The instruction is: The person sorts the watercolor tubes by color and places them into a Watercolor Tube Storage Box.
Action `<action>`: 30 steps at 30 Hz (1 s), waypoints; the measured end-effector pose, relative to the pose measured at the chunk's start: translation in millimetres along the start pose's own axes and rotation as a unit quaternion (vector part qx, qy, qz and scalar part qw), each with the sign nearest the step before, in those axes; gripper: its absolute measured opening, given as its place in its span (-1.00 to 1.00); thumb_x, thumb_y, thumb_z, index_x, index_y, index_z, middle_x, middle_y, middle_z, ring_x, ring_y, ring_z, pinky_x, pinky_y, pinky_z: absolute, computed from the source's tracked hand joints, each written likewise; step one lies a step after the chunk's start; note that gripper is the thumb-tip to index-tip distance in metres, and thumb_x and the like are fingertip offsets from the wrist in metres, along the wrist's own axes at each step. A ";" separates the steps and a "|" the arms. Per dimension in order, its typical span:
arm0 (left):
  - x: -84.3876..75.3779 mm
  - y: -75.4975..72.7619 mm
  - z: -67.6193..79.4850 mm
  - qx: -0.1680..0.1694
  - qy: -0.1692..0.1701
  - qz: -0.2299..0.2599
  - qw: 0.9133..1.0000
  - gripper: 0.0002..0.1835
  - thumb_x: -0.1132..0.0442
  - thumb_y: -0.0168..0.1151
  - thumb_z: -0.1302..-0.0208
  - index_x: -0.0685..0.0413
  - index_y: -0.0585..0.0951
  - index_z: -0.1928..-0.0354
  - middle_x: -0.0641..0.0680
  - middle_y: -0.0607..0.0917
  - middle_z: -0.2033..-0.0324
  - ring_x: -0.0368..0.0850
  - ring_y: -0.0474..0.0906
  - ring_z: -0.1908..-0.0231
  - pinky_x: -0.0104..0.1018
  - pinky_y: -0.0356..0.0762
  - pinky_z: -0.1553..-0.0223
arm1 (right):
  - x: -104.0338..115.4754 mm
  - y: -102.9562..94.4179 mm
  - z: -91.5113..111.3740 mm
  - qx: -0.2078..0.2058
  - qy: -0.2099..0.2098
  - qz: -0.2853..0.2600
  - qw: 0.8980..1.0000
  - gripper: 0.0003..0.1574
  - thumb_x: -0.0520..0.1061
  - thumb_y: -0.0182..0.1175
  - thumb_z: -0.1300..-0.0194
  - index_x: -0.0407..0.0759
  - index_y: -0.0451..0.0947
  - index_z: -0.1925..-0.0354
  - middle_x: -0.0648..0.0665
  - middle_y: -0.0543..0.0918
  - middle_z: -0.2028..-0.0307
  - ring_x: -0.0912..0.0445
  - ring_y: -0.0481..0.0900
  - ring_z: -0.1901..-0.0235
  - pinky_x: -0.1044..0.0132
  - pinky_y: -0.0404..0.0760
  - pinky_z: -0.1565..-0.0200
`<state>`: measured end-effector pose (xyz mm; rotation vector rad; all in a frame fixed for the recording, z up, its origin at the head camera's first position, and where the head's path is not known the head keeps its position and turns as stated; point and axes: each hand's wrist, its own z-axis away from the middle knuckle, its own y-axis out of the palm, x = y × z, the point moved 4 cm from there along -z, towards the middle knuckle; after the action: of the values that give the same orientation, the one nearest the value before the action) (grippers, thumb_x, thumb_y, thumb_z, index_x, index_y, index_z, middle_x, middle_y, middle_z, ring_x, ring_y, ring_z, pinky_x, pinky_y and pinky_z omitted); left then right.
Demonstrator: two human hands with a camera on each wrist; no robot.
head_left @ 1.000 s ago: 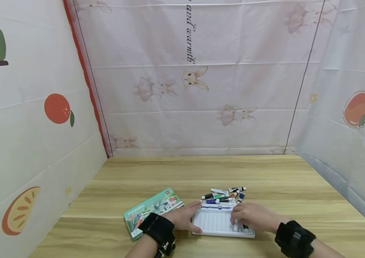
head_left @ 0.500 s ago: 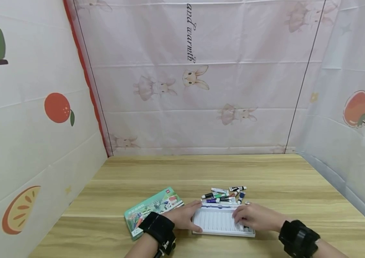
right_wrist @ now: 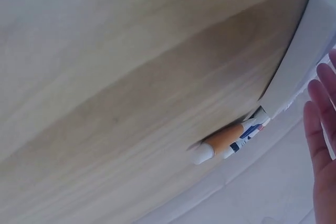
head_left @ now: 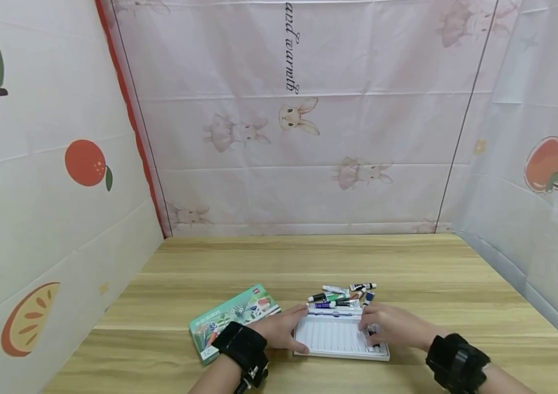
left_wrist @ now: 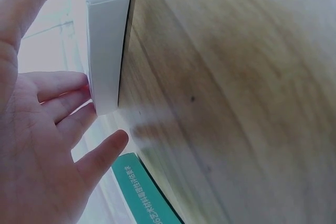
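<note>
At five o'clock I see the white ridged tray (head_left: 333, 336) lying flat. The left hand (head_left: 281, 330), fingers apart, touches its nine-o'clock side; the right hand (head_left: 391, 325) blocks its three-o'clock end, and I can't tell its grip. Paint tubes (head_left: 336, 297) cluster at its twelve; a green box (head_left: 240, 314) lies toward nine.

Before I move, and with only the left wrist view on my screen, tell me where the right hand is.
Observer: The right hand is over the right end of the white tray.
Operator: Report what lies past the tray's far edge.
Observer: A loose jumble of small tubes on the table.
Operator: I catch only a corner of the green box. Describe its top.
Observer: It faces up and carries a printed, colourful picture.
</note>
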<state>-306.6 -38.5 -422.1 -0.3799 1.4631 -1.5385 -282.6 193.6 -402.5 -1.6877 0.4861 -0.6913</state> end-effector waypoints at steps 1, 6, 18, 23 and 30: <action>-0.6 -0.3 -0.1 0.000 0.000 -0.001 1.000 -0.05 -0.12 0.30 -0.07 0.14 0.16 -0.43 0.12 0.17 -0.49 -0.03 0.08 -0.45 -0.16 0.20 -0.45 | -0.2 0.0 -0.2 0.002 -0.001 0.003 1.000 -0.72 -0.04 0.34 -0.03 -0.08 0.70 0.24 -0.02 0.67 0.24 0.18 0.57 0.24 0.23 0.70 0.22; -3.0 -2.4 -0.5 -0.002 -0.001 -0.009 1.000 -0.05 -0.12 0.30 -0.07 0.13 0.16 -0.43 0.12 0.18 -0.49 -0.03 0.09 -0.45 -0.16 0.19 -0.46 | -4.0 0.5 0.2 -0.001 -0.011 0.027 1.000 -0.68 0.02 0.36 0.01 -0.05 0.70 0.24 0.00 0.68 0.25 0.21 0.56 0.26 0.25 0.68 0.23; -5.8 -4.7 -0.6 0.005 -0.001 -0.024 1.000 -0.05 -0.12 0.31 -0.07 0.14 0.16 -0.43 0.12 0.17 -0.49 -0.03 0.08 -0.45 -0.16 0.19 -0.46 | -3.0 -0.5 -3.2 0.041 0.043 0.025 0.998 -0.61 0.06 0.35 0.00 -0.02 0.68 0.16 -0.03 0.69 0.13 0.13 0.59 0.17 0.11 0.69 0.11; -4.7 -3.4 -0.8 0.006 -0.005 -0.022 1.000 -0.05 -0.12 0.31 -0.06 0.13 0.16 -0.43 0.11 0.18 -0.48 -0.03 0.10 -0.45 -0.16 0.20 -0.45 | -1.0 -1.3 -4.4 0.057 0.044 -0.010 0.997 -0.60 0.00 0.34 -0.03 -0.05 0.67 0.10 -0.08 0.70 0.08 0.10 0.62 0.11 0.11 0.69 0.07; -5.0 -2.9 -0.5 0.012 -0.008 -0.018 1.000 -0.06 -0.11 0.31 -0.07 0.12 0.17 -0.43 0.11 0.18 -0.48 -0.03 0.11 -0.44 -0.15 0.21 -0.45 | -1.3 0.3 -2.5 0.062 0.038 -0.045 0.996 -0.66 -0.06 0.34 -0.04 -0.06 0.69 0.15 -0.07 0.66 0.13 0.17 0.57 0.19 0.17 0.70 0.13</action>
<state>-305.7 -34.8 -417.8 -0.4058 1.4310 -1.5758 -285.2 192.6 -402.6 -1.5794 0.4138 -0.8365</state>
